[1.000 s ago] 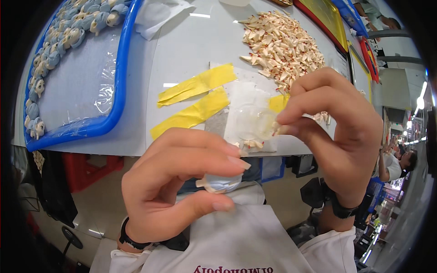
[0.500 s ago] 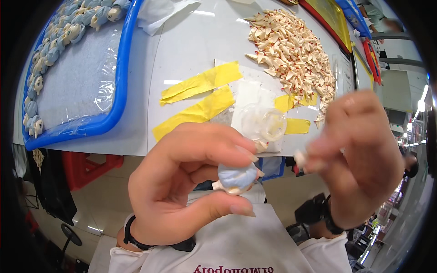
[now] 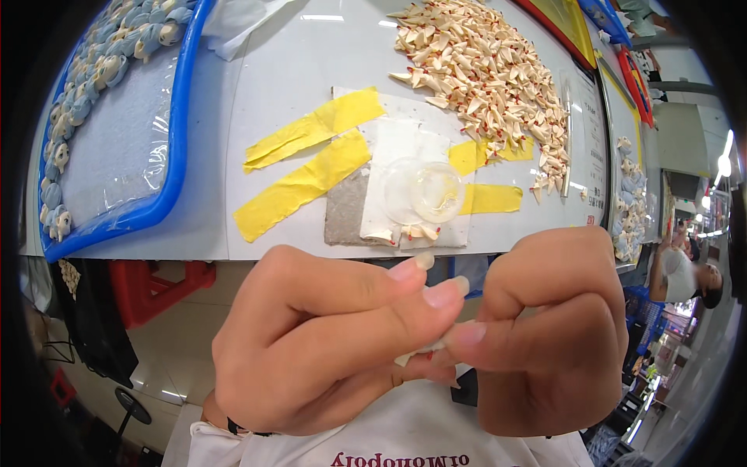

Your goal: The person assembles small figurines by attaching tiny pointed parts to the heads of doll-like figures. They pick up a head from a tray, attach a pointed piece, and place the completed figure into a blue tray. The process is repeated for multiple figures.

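My left hand is closed in front of my chest around a small blue-and-cream figurine. Its fingers hide nearly all of it; only a cream tip shows beneath them. My right hand meets it from the right, thumb and finger pinched on a small cream piece pressed against the figurine. Exactly where they join is hidden. Beyond both hands, a clear round dish stands on a white sheet, with a few cream pieces by its near side. Farther back lies a heap of pointed cream pieces with red tips.
A blue-rimmed tray at the left holds rows of blue-and-cream figurines. Yellow tape strips hold a grey board to the white table. A red stool stands below the table. Another person is at the far right.
My right hand has come left and down, bringing its small cream piece against the figurine. My left hand has turned and closed over the figurine, hiding it. The view has shifted slightly.
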{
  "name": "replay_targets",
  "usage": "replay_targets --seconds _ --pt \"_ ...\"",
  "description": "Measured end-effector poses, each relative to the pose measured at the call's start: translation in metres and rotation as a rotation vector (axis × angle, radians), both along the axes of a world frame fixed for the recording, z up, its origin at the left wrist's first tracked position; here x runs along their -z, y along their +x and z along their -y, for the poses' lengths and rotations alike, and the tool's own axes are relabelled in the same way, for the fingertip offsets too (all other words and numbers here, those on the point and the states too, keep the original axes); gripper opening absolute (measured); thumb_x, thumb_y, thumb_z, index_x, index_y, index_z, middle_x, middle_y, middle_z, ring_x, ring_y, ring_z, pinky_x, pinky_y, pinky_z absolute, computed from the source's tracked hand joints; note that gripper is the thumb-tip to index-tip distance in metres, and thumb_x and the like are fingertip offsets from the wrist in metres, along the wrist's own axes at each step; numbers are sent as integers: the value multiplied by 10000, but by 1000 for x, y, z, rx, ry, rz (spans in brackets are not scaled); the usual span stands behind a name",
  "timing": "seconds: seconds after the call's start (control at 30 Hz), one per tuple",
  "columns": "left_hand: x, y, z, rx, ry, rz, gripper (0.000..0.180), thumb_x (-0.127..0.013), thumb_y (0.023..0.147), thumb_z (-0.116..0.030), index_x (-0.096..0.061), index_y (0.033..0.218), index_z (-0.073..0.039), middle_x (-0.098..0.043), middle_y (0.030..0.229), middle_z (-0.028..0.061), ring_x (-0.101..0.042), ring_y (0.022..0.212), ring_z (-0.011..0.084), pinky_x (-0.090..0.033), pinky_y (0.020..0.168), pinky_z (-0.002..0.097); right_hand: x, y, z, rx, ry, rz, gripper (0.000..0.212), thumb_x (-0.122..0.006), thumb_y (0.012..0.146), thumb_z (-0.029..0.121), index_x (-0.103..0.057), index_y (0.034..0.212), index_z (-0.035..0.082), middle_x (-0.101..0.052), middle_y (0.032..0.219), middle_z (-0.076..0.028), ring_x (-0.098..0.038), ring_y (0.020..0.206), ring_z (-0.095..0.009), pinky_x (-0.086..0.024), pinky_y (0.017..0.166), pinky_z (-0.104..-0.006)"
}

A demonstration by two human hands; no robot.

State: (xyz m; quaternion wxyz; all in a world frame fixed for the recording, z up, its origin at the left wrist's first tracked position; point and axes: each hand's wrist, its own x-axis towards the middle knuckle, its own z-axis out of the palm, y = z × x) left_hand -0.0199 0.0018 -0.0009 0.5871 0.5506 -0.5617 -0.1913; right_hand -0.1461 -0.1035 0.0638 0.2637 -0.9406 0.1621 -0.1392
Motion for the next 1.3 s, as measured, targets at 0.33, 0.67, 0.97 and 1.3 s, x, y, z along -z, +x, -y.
replay_targets --seconds 0.33,0.67,0.97,1.3 --pt "17 7 2 59 31 -158 429 -753 635 -71 -485 965 -7 -470 957 148 -564 750 197 -479 611 250 26 -24 40 314 120 337 225 -614 623 -103 -559 805 17 -534 758 -64 -486 679 -154 -384 624 -235" --pt "25 24 2 129 36 -78 574 -772 645 -215 -424 1060 -25 -454 984 136 -556 825 218 -474 642 267 35 -24 95 343 -88 -181 135 -596 659 -59 -572 786 -20 -585 743 -66 -518 641 -132 -402 593 -240" --pt "22 2 9 113 26 -487 417 -707 667 -72 -422 969 -37 -436 983 127 -564 822 229 -475 671 286 34 -18 91 227 -146 -118 113 -594 659 -53 -564 759 -12 -578 714 -77 -525 611 -157 -402 565 -247" --pt "19 3 5 56 48 -556 403 -692 667 -74 -414 954 -24 -432 969 124 -556 785 230 -467 645 298 35 -26 99 348 -154 -15 72 -558 714 -35 -557 783 -18 -582 697 -91 -564 637 -164 -424 587 -252"
